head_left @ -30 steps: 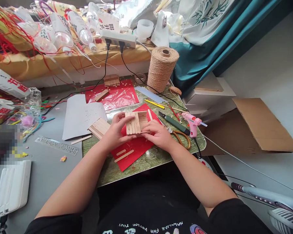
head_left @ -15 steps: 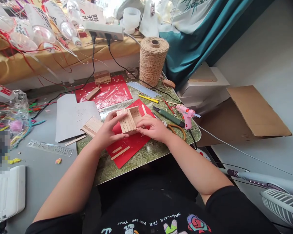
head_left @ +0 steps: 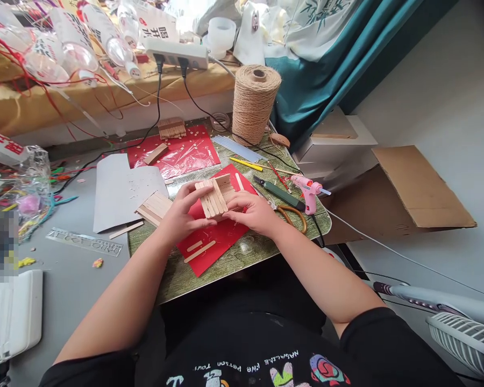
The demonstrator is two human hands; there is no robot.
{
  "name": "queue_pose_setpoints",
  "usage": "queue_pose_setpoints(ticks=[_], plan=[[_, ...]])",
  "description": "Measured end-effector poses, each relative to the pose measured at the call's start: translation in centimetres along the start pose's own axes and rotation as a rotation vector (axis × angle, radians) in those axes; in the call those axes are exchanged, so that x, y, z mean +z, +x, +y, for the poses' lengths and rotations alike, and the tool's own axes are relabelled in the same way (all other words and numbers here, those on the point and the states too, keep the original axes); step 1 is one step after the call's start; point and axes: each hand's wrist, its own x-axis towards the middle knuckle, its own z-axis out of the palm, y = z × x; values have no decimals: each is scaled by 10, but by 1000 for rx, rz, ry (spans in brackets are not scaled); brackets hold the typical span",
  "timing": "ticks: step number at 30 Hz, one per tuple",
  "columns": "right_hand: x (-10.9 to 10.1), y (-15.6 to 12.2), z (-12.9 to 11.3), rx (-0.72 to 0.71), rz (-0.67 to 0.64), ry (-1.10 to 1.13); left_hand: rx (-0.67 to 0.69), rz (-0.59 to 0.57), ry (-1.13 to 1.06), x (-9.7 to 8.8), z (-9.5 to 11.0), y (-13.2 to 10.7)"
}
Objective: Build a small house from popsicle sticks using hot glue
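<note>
Between my hands is a small box made of wooden craft sticks (head_left: 213,201), held over a red sheet (head_left: 204,262). My left hand (head_left: 182,214) grips its left side, with fingers along the slatted face and the thumb at the lower edge. On the right side, my right hand (head_left: 253,213) pinches the near edge by the inner corner; its fingertips are partly hidden. Two loose craft sticks (head_left: 200,251) lie on the red sheet below the box, and another stick (head_left: 239,181) lies beyond it. A stack of joined sticks (head_left: 155,208) rests beside my left hand.
To the right are a pink glue gun (head_left: 308,190), a green-handled cutter (head_left: 283,194) and scissors (head_left: 294,216). A twine spool (head_left: 256,105) stands at the back near glue sticks (head_left: 239,149). Grey card (head_left: 115,188) and a clear ruler (head_left: 84,242) lie left.
The camera view has shifted slightly. Both hands keep their hold on the craft-stick box, and its slatted face looks slightly turned, with one stick standing out at its right edge.
</note>
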Motion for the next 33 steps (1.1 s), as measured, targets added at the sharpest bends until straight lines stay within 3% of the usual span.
queue_pose_setpoints(ticks=[8, 15, 33], plan=[[0, 1, 4, -16, 9, -39, -9, -27, 2, -1, 3, 1], [-1, 0, 3, -65, -19, -74, 51, -176, -2, -15, 2, -1], [-1, 4, 0, -7, -41, -69, 2, -90, -54, -12, 0, 5]])
